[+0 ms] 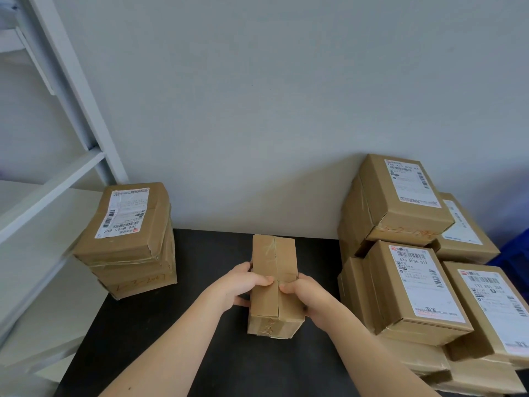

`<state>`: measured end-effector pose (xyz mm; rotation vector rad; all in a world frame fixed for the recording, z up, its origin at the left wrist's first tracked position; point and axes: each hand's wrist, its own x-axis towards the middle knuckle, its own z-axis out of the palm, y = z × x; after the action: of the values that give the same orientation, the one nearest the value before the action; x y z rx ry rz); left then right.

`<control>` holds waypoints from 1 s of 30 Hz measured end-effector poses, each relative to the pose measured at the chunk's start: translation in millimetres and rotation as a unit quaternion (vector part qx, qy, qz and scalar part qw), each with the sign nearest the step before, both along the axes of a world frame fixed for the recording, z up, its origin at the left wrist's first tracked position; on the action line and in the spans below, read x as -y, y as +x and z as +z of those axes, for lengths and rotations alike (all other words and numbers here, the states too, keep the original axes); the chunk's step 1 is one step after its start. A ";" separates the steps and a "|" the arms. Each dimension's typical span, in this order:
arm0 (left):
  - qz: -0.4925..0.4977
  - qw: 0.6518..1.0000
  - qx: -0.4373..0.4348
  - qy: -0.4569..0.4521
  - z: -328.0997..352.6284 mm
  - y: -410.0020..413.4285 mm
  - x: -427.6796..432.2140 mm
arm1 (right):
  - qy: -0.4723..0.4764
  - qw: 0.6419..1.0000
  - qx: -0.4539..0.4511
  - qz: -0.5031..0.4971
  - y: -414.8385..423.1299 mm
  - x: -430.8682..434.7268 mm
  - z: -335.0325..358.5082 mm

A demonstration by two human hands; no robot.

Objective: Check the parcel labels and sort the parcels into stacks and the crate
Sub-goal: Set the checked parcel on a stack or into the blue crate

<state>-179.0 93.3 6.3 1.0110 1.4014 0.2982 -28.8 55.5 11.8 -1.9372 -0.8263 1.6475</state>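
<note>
A taped cardboard parcel [274, 270] is held over the middle of the black table [160, 325], its plain seam side up and no label showing. My left hand [243, 285] grips its left side with the thumb on top. My right hand [305, 296] grips its right side the same way. A stack of parcels [128, 239] stands at the left, topped by a labelled box. Several labelled parcels [412, 282] are piled at the right.
A white shelving unit [51, 173] rises at the left beside the table. A grey wall [257, 110] stands behind the table. Something blue [515, 253], partly hidden, shows behind the right pile at the frame edge.
</note>
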 end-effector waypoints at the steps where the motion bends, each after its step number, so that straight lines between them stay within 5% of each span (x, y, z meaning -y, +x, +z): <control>1: 0.000 1.000 0.003 0.002 1.1 0.2 0.8 | 0.005 1.000 -0.005 -0.002 0.5 0.7 1.0; 24: 0.159 0.968 0.182 0.062 42.0 6.6 18.8 | 0.189 0.980 -0.032 -0.048 -2.5 17.6 31.6; 30: 0.169 0.967 0.169 0.088 41.2 3.7 20.8 | 0.215 0.973 -0.043 -0.074 -4.5 22.9 35.9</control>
<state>-175.3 72.5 47.6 0.8127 1.2423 0.8221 -33.3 32.6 47.8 -1.5747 -0.8943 1.3252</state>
